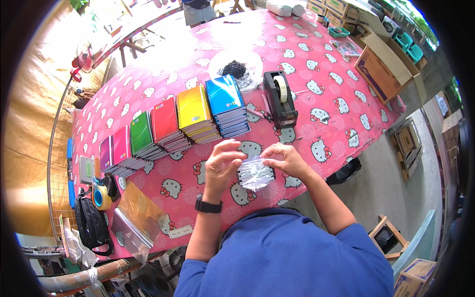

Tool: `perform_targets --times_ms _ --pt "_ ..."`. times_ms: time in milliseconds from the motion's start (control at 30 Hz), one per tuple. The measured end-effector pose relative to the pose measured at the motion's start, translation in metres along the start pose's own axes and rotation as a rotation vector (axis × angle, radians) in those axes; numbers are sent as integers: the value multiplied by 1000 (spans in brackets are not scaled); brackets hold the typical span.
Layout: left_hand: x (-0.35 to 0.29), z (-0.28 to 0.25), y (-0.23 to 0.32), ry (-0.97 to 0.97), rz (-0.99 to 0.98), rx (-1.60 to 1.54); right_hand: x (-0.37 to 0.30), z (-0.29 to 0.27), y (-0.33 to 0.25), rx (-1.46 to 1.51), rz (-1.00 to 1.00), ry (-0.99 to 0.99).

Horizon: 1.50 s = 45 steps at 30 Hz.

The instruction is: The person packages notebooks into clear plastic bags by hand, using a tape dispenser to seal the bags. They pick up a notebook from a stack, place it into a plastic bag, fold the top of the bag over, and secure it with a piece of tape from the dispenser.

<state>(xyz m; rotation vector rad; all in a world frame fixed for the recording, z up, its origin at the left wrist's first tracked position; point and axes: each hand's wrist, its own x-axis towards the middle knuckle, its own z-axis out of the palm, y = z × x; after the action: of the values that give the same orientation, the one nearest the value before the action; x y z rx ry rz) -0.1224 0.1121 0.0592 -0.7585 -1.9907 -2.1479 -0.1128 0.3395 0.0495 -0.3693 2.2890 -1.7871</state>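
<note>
A small stack wrapped in clear plastic (256,174) lies at the table's near edge, in front of my body. It has pale page edges and dark binding along the sides. My left hand (223,162), with a black watch at the wrist, is at its upper left, fingers curled and seeming to pinch the plastic. From the upper right my right hand (287,159) pinches the wrapping between thumb and fingers. Beyond them stand stacks of spiral notebooks in a slanting row: blue (225,96), yellow (193,110), red (165,120), green (141,131), pink (121,143) and purple (107,151).
A black tape dispenser (281,101) stands behind my right hand, with scissors (261,113) beside it. Plastic bags (133,222), tape rolls (101,197) and a black bag (90,222) lie at left. An open carton (383,69) stands at the far right.
</note>
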Motion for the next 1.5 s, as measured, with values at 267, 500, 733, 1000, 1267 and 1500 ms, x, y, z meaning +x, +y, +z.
perform_targets --times_ms 267,500,733,1000,1267,1500 --pt "-19 -11 -30 -257 -531 -174 25 13 -55 -427 -543 79" --pt "-8 -6 -23 -161 -370 82 8 -9 -37 -222 -72 -121" --pt "-30 4 9 -222 -26 423 -16 1 -8 -560 -510 -120" --pt "-62 27 -21 79 95 590 -35 42 5 -654 -612 296" --pt "-57 37 -17 251 28 583 -15 43 -13 -421 -351 291" --pt "-43 54 1 450 60 834 14 28 -12 -46 7 132"
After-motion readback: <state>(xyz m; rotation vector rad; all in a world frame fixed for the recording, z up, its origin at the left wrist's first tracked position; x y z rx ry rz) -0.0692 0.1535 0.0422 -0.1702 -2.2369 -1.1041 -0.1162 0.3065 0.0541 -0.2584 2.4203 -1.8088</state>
